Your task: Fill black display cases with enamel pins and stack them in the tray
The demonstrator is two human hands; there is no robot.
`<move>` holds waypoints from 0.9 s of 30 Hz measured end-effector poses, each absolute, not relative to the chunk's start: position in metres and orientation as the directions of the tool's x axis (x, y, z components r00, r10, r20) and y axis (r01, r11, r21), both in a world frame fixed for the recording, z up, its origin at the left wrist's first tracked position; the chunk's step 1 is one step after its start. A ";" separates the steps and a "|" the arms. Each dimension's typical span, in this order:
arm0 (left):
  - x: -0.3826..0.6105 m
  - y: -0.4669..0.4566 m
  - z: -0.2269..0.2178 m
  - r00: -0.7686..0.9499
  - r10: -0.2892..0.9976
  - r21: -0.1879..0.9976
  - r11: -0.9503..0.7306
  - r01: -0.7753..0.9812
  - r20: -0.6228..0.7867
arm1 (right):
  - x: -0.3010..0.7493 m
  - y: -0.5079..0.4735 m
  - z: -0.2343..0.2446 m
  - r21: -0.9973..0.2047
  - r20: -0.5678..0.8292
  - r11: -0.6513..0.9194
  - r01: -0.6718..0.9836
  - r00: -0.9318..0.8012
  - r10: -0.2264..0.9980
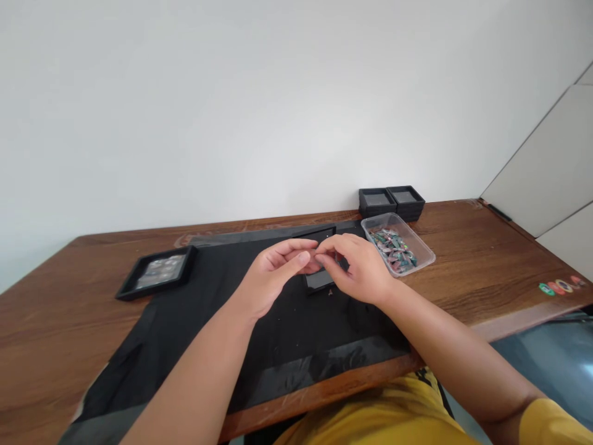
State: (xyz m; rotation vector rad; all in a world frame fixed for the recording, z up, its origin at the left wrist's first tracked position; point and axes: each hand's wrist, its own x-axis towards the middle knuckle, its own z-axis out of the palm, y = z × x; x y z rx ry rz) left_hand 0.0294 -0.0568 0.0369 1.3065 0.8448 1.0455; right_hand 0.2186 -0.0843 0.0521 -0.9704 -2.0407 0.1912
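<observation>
My left hand (273,269) and my right hand (359,266) meet above the black mat (296,337), fingertips almost touching. The thumb and fingers of each are drawn together in a pinch. Whatever lies between them is too small to make out. Behind and below my hands, partly covered by them, is a black-rimmed tray (319,282) with a greyish inside. Close to its front edge lies a tiny pinkish piece (330,292) on the mat. Just right of my right hand stands a clear plastic tub (424,254) holding many small pink and green packets (393,249).
At the left, a black tray (127,287) with shiny clear-wrapped contents sits across the mat's edge. Two stacks of small black trays (377,201) stand by the wall behind the tub. Round stickers (560,286) mark the wooden table (482,259) near its right front edge.
</observation>
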 end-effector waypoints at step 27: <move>0.023 -0.056 0.039 0.316 0.907 0.766 -0.408 0.497 0.278 | 0.242 -0.076 0.068 -0.420 0.719 0.565 0.711 -0.119 0.685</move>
